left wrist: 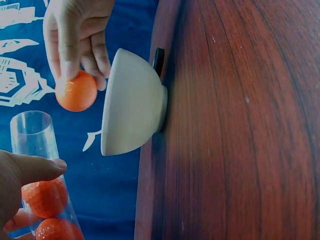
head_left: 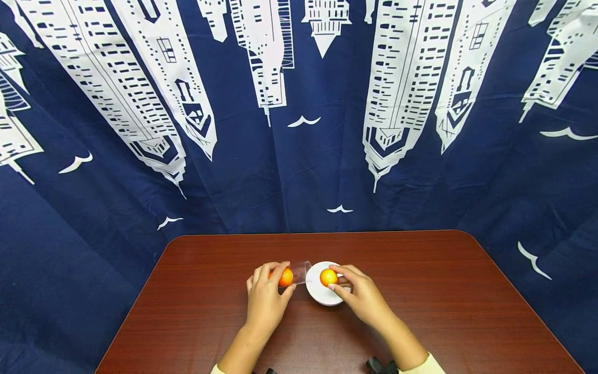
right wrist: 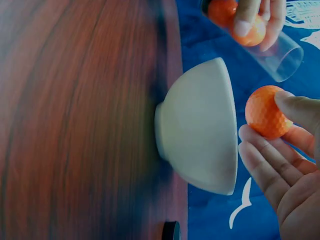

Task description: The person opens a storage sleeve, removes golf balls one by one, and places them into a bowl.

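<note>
Right hand (head_left: 364,295) pinches ball (head_left: 328,278) above bowl (right wrist: 200,130)

We see what looks like clear plastic in the tube (left wrist: 37,145), smooth and glossy; the golf ball (right wrist: 267,112) outside it is dimpled with a slight sheen. The bowl (right wrist: 200,125) looks smooth and matt. We find glossy wood grain on the table (head_left: 430,291) and matt, creased cloth in the backdrop (head_left: 303,171).
</note>
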{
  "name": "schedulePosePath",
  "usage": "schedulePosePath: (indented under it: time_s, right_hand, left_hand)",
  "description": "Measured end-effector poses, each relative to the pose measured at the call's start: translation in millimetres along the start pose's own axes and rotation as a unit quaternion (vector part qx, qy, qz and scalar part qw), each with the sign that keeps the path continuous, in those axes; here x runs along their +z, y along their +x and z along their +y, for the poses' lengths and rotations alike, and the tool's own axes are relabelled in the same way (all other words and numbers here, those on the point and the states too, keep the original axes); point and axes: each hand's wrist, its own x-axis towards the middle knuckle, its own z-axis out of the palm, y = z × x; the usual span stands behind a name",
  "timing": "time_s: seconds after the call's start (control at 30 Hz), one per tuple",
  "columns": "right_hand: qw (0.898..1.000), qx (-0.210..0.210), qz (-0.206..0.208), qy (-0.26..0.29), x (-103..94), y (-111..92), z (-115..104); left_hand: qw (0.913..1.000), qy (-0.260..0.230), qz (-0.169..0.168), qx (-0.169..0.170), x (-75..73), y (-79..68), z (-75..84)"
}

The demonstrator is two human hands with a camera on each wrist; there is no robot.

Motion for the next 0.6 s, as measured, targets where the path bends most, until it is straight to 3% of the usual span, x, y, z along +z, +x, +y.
schedulePosePath:
  time_s: [0.17, 0.4, 0.6]
  right_hand:
    - [0.995, -0.033, 0.002, -0.09, 0.2, 4, 5]
    - [0.98, -0.066, -0.016, -0.187, 2.8, 10, 9]
    - [0.967, -0.068, -0.035, -0.244, 5.0, 16, 8]
  left_hand:
    - [0.9995, -0.023, -0.004, -0.023, 0.1, 0.2, -0.3]
    - [0.9978, -0.048, -0.006, -0.045, 1.6, 0.2, -0.7]
    - [0.9956, -0.074, -0.007, -0.056, 1.9, 0.2, -0.9]
